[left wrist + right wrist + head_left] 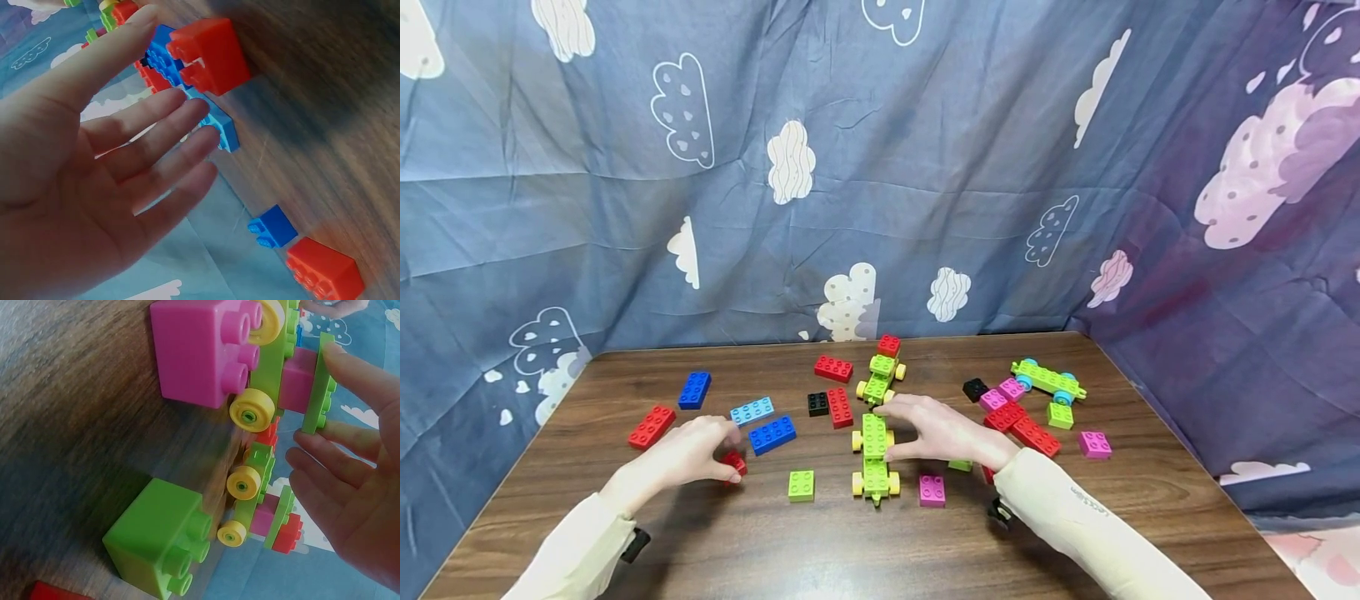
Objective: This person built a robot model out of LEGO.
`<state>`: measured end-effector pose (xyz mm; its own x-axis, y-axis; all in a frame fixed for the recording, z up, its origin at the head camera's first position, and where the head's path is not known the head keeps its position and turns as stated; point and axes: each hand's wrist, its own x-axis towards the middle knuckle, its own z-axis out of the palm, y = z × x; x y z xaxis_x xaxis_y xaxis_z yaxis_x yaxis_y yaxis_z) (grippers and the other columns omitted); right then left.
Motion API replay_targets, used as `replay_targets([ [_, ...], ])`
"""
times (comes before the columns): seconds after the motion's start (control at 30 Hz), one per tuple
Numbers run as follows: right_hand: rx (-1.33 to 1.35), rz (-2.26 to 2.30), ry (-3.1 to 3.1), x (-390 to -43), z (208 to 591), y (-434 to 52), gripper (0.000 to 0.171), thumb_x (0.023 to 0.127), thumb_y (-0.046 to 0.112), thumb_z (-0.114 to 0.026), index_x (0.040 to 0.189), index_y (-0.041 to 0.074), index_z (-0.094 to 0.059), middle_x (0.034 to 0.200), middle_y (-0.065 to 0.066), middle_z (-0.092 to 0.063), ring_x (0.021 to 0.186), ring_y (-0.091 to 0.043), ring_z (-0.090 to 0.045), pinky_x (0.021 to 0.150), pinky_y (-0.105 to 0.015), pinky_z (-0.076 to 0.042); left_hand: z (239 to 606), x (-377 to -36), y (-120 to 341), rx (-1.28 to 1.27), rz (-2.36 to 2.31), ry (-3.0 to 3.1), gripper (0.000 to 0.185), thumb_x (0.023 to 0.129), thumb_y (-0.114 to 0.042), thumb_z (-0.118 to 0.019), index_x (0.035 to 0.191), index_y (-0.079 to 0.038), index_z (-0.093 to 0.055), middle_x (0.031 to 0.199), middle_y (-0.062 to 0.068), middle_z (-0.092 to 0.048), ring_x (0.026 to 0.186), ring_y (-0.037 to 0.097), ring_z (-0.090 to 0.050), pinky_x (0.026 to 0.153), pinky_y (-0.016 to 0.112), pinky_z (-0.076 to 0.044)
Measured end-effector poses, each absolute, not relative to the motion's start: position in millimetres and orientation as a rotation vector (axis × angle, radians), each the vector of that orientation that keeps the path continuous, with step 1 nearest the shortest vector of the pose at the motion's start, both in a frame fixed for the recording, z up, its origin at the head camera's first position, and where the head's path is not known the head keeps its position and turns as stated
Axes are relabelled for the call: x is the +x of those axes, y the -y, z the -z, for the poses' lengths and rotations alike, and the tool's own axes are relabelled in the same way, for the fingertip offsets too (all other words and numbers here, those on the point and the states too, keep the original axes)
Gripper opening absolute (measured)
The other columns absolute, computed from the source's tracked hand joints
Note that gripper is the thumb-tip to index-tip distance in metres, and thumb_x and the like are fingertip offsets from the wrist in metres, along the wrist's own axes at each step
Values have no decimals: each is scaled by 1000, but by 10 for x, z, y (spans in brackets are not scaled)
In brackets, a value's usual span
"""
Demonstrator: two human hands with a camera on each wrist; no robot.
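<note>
My right hand (936, 429) pinches a flat green brick (320, 384) between thumb and fingers. That brick sits on a pink brick (298, 380) atop a green toy car base (876, 482) with yellow wheels. In the head view my left hand (700, 450) hovers at a small red brick (733, 467). The left wrist view shows its fingers extended and the red brick (215, 56) beyond the fingertips, with nothing gripped. Behind the front car stands a second car (877, 385) with yellow wheels and a red brick (889, 345) on its top.
Blue bricks (772, 435), a light blue brick (752, 410) and red bricks (652, 427) lie around the left hand. A green brick (801, 486) and a pink brick (932, 491) flank the front car. A blue-wheeled base (1048, 381) stands far right, near several loose bricks.
</note>
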<state>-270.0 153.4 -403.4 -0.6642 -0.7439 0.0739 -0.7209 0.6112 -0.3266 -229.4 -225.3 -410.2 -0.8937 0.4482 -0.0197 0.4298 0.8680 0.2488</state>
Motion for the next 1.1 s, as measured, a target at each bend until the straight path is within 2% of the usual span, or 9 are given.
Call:
replay_targets([
  [0.2,-1258,515,-2754,-2699,4041,-1533,60,87,43,-74,136,12,-58,132,-3,-62,121,-17,-59,104,-39,-50,4124,-2288,2276,622,-395,-2935,40,67,-35,-90,86,-13,-64,79,-4,-59,71,10,-50,58,28,-42],
  [0.4,-1255,517,-2754,-2696,4042,-1536,60,87,43,-74,136,12,-58,132,-3,-62,120,-16,-59,103,-39,-50,4166,-2291,2311,673,-411,-2969,41,66,-40,-90,80,-14,-61,71,-6,-55,65,8,-46,54,26,-36],
  [0.7,-1225,504,-2760,-2687,4044,-1534,62,87,44,-73,138,12,-57,136,-5,-60,126,-20,-57,107,-42,-47,4163,-2292,2260,567,-399,-2945,32,72,-30,-88,84,-15,-62,74,-6,-57,67,9,-47,55,27,-38],
  [1.1,-1141,510,-2767,-2659,4053,-1545,71,87,48,-72,143,9,-51,141,-8,-58,130,-24,-56,107,-45,-47,4094,-2327,2256,633,-393,-2958,27,74,-23,-87,89,-13,-67,78,-5,-64,69,7,-50,58,26,-44],
])
